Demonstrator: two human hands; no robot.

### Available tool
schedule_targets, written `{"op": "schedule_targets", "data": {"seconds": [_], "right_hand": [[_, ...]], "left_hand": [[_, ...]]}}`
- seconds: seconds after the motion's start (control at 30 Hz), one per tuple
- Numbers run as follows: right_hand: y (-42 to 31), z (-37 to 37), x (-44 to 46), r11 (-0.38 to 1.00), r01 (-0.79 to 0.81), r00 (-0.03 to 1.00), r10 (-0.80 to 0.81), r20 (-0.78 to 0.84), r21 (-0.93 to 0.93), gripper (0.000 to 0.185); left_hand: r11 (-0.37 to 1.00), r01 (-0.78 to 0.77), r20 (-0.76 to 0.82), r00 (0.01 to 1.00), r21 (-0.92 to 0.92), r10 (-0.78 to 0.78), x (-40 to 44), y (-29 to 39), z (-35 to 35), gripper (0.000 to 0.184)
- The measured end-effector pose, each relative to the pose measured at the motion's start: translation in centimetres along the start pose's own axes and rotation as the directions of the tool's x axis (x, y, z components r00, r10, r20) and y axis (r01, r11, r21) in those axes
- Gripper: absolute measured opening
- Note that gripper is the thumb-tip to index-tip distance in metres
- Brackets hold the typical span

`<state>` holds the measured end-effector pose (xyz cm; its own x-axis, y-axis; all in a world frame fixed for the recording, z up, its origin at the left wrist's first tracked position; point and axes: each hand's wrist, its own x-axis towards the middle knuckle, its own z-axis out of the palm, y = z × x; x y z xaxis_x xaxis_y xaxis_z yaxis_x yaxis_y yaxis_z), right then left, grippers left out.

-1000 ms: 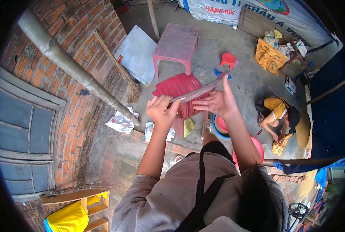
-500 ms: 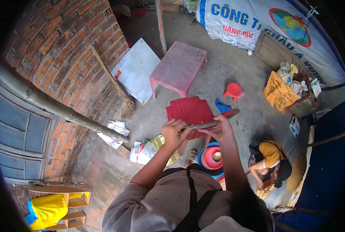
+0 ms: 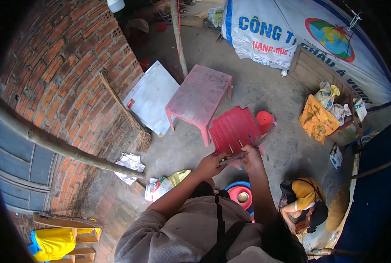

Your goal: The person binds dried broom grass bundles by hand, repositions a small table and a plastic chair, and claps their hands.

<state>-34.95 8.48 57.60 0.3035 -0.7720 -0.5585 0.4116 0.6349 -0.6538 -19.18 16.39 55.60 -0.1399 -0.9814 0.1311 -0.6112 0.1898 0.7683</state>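
Observation:
My left hand [image 3: 210,165] is closed around the near end of a long, dark, flat-bladed knife [image 3: 263,138]. My right hand [image 3: 252,159] grips the same knife farther along, fingers pinched on its blade. The blade slants up to the right, its far end reaching past my right hand. Behind it stands a red plastic chair [image 3: 231,128], partly covered by the knife and my fingers. Below my hands, a pink basin [image 3: 234,193] sits inside a blue tub [image 3: 238,184], with a small pale round thing [image 3: 242,197] in it.
A pink plastic table [image 3: 199,92] stands ahead, with a white board [image 3: 151,98] and a broom [image 3: 127,109] to its left. A red stool [image 3: 264,117] is beyond the chair. At right, a person in yellow [image 3: 309,193] crouches. A wooden pole [image 3: 72,150] crosses the left side.
The knife and my right hand have moved down, and the blade tilts more steeply. The chair appears farther right, nearer the stool, and hides the blue cloth-like item. My view has shifted slightly.

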Motion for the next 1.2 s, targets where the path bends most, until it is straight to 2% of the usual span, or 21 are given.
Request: {"op": "schedule_targets", "data": {"seconds": [0.07, 0.13, 0.2, 0.27, 0.3, 0.33, 0.37, 0.4, 0.5, 0.53, 0.57, 0.63, 0.67, 0.73, 0.8, 0.87, 0.9, 1.03, 1.1, 1.17, 1.2], "right_hand": [[-0.8, -0.7, 1.9, 0.999, -0.026, 1.000, 0.025, 0.018, 0.022, 0.042], [-2.2, -0.6, 4.2, 0.998, -0.044, 0.998, 0.043, 0.042, 0.042, 0.040], [-3.4, -0.5, 6.4, 0.997, -0.069, 0.995, 0.067, -0.077, -0.027, 0.036], [-3.2, -3.1, 11.0, 0.997, -0.081, 0.995, 0.082, -0.054, 0.017, 0.035], [-3.9, -3.5, 12.8, 0.995, -0.084, 0.996, 0.084, -0.012, 0.052, 0.033], [-4.2, -3.4, 14.2, 0.997, -0.015, 0.997, 0.020, -0.071, 0.069, 0.024], [-5.3, -2.9, 15.4, 0.999, 0.007, 0.997, -0.003, -0.080, 0.053, 0.024], [-6.4, -2.6, 16.3, 0.999, -0.041, 0.997, 0.043, -0.067, 0.030, 0.020], [-10.5, -2.2, 20.5, 0.994, -0.104, 0.991, 0.105, -0.082, 0.013, 0.017], [-11.6, -2.7, 22.5, 0.990, -0.135, 0.984, 0.140, -0.110, 0.045, 0.017], [-12.1, -2.8, 24.0, 0.993, -0.115, 0.982, 0.116, -0.147, 0.015, 0.023], [-12.1, -6.1, 27.7, 0.993, -0.116, 0.993, 0.116, -0.004, 0.008, 0.023], [-13.1, -5.0, 28.0, 0.983, -0.156, 0.987, 0.157, -0.010, 0.101, 0.023], [-14.2, -4.6, 29.5, 0.972, -0.214, 0.968, 0.224, -0.114, 0.094, 0.025], [-14.8, -4.9, 30.7, 0.968, -0.232, 0.959, 0.244, -0.145, 0.096, 0.025], [-15.0, -5.4, 31.5, 0.972, -0.060, 0.997, 0.071, 0.041, -0.227, 0.025], [-15.5, -5.8, 32.0, 0.960, -0.056, 0.986, 0.097, 0.138, -0.273, 0.012], [-17.0, -5.7, 34.2, 0.958, -0.266, 0.960, 0.273, 0.057, -0.111, 0.016], [-17.4, -7.3, 36.8, 0.932, -0.354, 0.933, 0.358, 0.036, -0.083, 0.018], [-16.3, -10.6, 41.0, 0.895, -0.131, 0.943, 0.246, 0.226, -0.427, 0.020], [-18.3, -9.3, 41.2, 0.875, -0.470, 0.867, 0.483, 0.122, -0.117, 0.020]], "left_hand": [[0.999, 0.032, 0.146, 0.989, 0.040, -0.038, 2.2, -1.2, 0.1, 0.034], [1.000, 0.027, 0.206, 0.978, 0.009, -0.028, 4.8, -2.0, -0.2, 0.035], [0.999, 0.025, 0.274, 0.962, -0.027, -0.017, 7.5, -3.1, -0.5, 0.037], [0.980, -0.032, 0.340, 0.935, -0.197, 0.099, 10.6, -4.8, -0.5, 0.038], [0.977, -0.043, 0.341, 0.933, -0.208, 0.113, 12.0, -5.9, -0.1, 0.038], [0.985, -0.034, 0.372, 0.923, -0.166, 0.095, 13.5, -7.3, 0.8, 0.037], [0.991, -0.030, 0.397, 0.915, -0.128, 0.079, 15.3, -8.7, 1.7, 0.036], [0.997, 0.034, 0.481, 0.877, -0.076, 0.007, 17.2, -9.6, 2.1, 0.037], [0.969, 0.082, 0.481, 0.876, -0.232, 0.041, 22.1, -11.0, 1.8, 0.036], [0.957, 0.006, 0.420, 0.899, -0.291, 0.122, 25.1, -11.9, 1.6, 0.037], [0.965, -0.046, 0.357, 0.923, -0.258, 0.140, 26.4, -14.1, 3.3, 0.036], [0.964, -0.148, 0.322, 0.922, -0.219, 0.214, 29.2, -15.1, 3.3, 0.034], [0.966, -0.126, 0.337, 0.920, -0.225, 0.198, 30.3, -15.0, 2.6, 0.034], [0.990, -0.115, 0.480, 0.866, -0.086, 0.143, 32.6, -14.2, 0.9, 0.038], [0.994, -0.059, 0.498, 0.862, -0.093, 0.098, 33.8, -14.8, 0.9, 0.037], [0.995, -0.002, 0.502, 0.864, -0.098, 0.051, 35.1, -15.3, 1.1, 0.037], [0.996, 0.007, 0.510, 0.859, -0.090, 0.040, 35.5, -15.7, 1.1, 0.036], [0.994, 0.104, 0.551, 0.829, 0.013, -0.094, 36.8, -16.4, 2.1, 0.037], [0.996, -0.079, 0.395, 0.915, -0.037, 0.087, 36.6, -20.5, 6.6, 0.041], [1.000, 0.013, 0.413, 0.911, 0.008, -0.015, 37.8, -19.9, 6.6, 0.043], [0.995, 0.095, 0.444, 0.890, 0.038, -0.102, 38.2, -19.3, 7.0, 0.045]]}}
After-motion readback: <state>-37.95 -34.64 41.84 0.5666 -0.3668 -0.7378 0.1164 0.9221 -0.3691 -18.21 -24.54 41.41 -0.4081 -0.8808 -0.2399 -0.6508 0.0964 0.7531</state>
